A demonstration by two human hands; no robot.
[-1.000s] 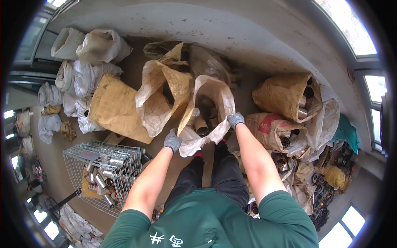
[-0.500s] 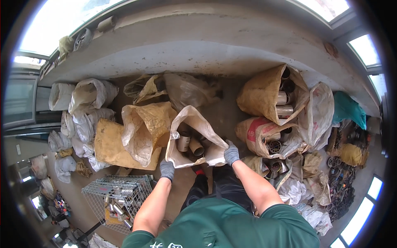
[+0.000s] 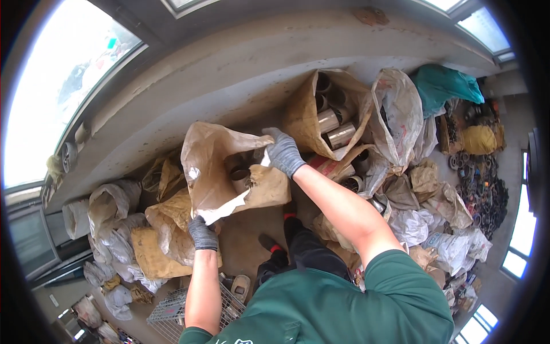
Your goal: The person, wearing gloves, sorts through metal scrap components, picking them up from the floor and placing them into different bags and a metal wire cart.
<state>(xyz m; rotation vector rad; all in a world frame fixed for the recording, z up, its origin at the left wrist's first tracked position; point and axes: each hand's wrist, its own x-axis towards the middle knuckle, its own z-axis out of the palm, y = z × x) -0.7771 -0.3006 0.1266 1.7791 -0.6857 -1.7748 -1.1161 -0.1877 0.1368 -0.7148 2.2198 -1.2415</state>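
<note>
A large tan woven sack [image 3: 201,166] stands with its mouth open in front of me. Its near rim is folded outward and shows a pale strip. My left hand [image 3: 203,233], in a dark grey glove, is closed on the near left edge of that rim. Farther off on the right, my right hand [image 3: 283,152], gloved alike, grips the opposite edge. Inside the mouth some brown cylindrical parts [image 3: 240,172] show in part; the sack's wall hides the rest.
To the right stands a brown sack [image 3: 298,120] of metal cylinders, beside a whitish sack [image 3: 395,114] and a teal bag [image 3: 447,89]. More sacks [image 3: 114,206] crowd the left. A wire cart [image 3: 172,312] is near my left forearm. A grey wall [image 3: 229,86] runs behind.
My view has turned, swinging the scene around. The sack's mouth has shifted left and tilted, and my right hand has moved farther from me with its rim. Both hands keep their hold.
</note>
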